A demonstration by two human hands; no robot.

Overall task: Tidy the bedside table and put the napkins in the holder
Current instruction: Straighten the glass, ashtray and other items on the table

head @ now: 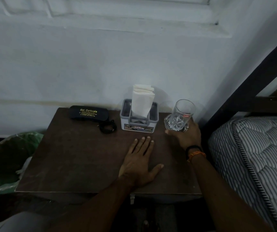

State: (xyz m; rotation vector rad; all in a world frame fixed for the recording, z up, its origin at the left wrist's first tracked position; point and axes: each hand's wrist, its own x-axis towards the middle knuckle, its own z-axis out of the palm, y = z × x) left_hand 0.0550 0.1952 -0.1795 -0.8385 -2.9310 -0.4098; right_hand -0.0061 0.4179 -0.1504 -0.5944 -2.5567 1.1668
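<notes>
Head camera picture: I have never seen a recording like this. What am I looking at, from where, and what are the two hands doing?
There is no machine: a person wears one wide-angle camera on the head, looking down at a brown bedside table by a white wall. The left hand lies flat and open on the tabletop, holding nothing. The right hand grips a clear glass at the table's back right corner. Along the back stand a grey holder with white napkins upright in it, and a black spectacle case. A lined bin sits left, a striped mattress right.
</notes>
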